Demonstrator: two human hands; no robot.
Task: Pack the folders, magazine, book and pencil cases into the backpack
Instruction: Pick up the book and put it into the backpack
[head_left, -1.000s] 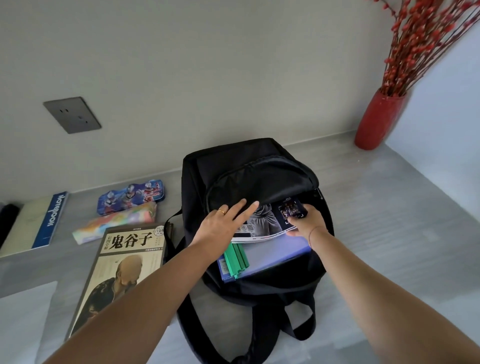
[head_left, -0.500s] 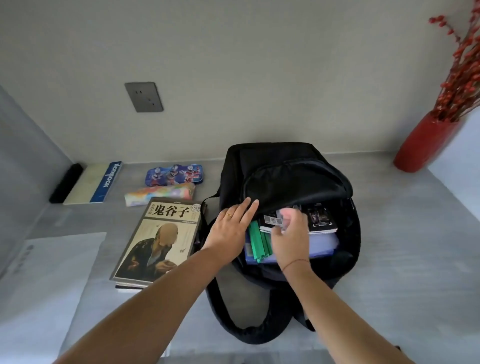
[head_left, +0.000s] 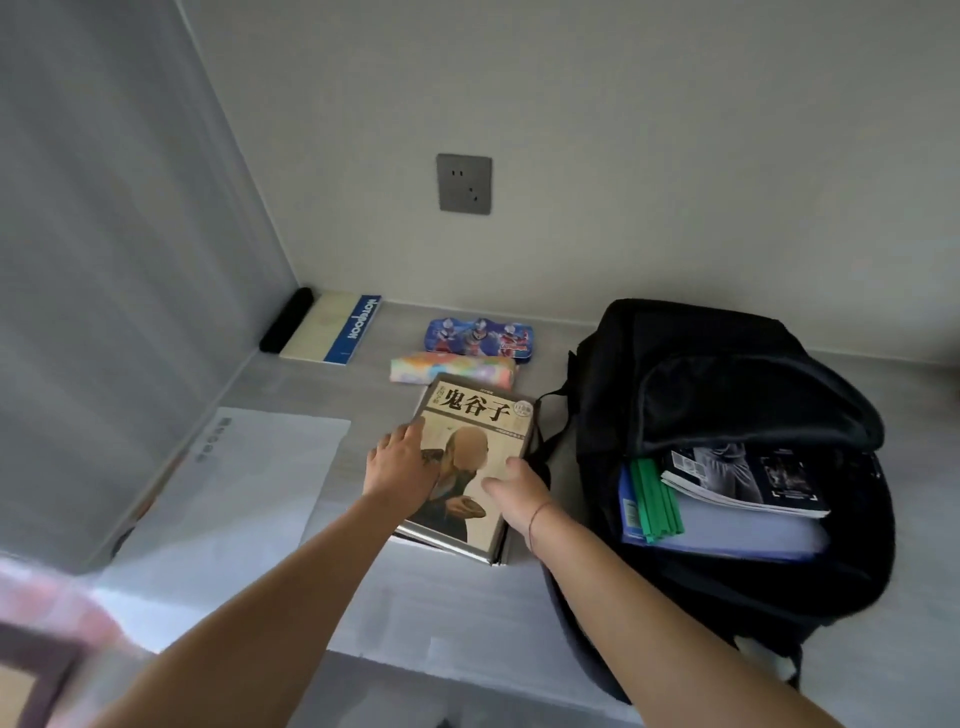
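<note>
Three pieces outstanding: book (head_left: 478, 415), two pencil cases (head_left: 478, 338). Step in hand: taking up the book, rigid, glossy, flat on the grey surface (head_left: 467, 597) beside the soft black backpack (head_left: 727, 364). Left grip (head_left: 400, 457) lies spread on its left edge, right grip (head_left: 514, 493) loosely curled at its right; neither clasps it. Next: pinch both edges, lift, slot beside slick folders (head_left: 727, 535) and floppy magazine (head_left: 743, 478).

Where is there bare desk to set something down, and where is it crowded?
Bare grey desk lies between the white paper sheet and the cream notebook, and in front of the tan book. Crowded: rainbow soft pencil case just behind the book; strap of the black fabric backpack beside its right edge.
</note>
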